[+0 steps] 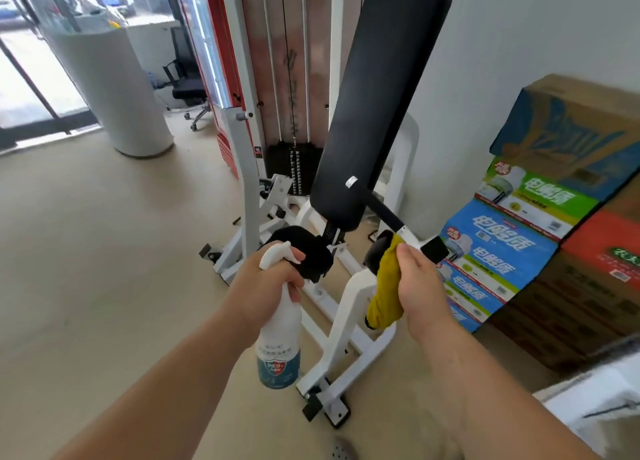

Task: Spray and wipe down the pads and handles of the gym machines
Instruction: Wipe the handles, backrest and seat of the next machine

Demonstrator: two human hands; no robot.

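Left hand (273, 279) grip wraps white spray bottle (278, 338), nozzle at black seat pad (306, 251); right hand (420, 283) grip bunches yellow cloth (384, 293) just below black handle (384, 212), which slants up-left from it; right hand nearer.

- "99.9%" is read on a shield emblem on the blue label of the spray bottle (278, 342); the smaller print above it is too fine to be made out.
- Large white Chinese characters, apparently 电解质, are printed on the green carton (540, 191) and repeated on the blue carton (498, 243).
- White characters in a green oval, seemingly 农夫, are seen on the red carton (601, 239), only partly legible.
- White markings on the weight stack (298, 170) are too small to be read.
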